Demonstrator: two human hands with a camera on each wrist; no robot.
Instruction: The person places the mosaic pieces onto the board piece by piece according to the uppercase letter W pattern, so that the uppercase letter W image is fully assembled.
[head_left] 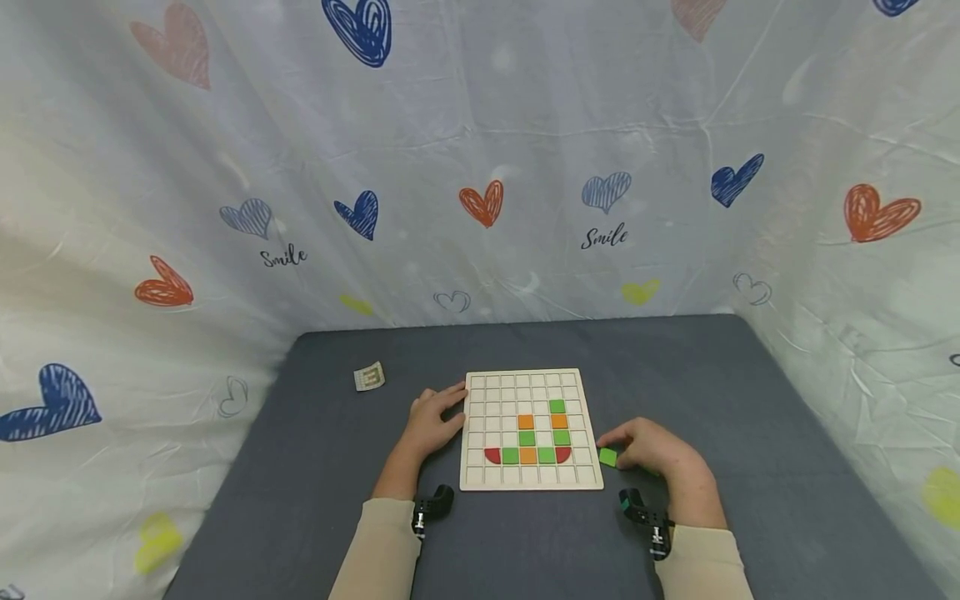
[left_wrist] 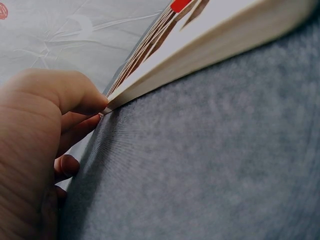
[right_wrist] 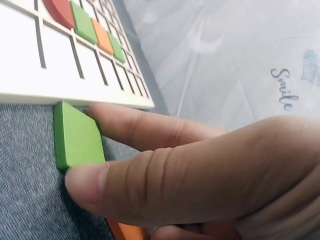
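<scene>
A pale wooden grid board (head_left: 496, 405) lies on the dark cloth. My left hand (head_left: 432, 423) rests at its left side, fingers fairly straight, and the thumb touches the board's edge (left_wrist: 165, 75). Just off the right side, my right hand (head_left: 654, 446) pinches a square green tile (right_wrist: 80, 137) between thumb and index finger; the tile is close against the board's rim. Part of an orange tile (right_wrist: 129, 231) shows beneath that hand, mostly hidden. On the board are green, orange and red tiles, including a rounded red tile (head_left: 492, 456) at the lower row's left end.
A small printed paper square (head_left: 369, 377) lies to the left behind the board. Grey-blue cloth (head_left: 525, 550) covers the table. A white curtain (head_left: 525, 275) with printed hearts hangs behind and at both sides.
</scene>
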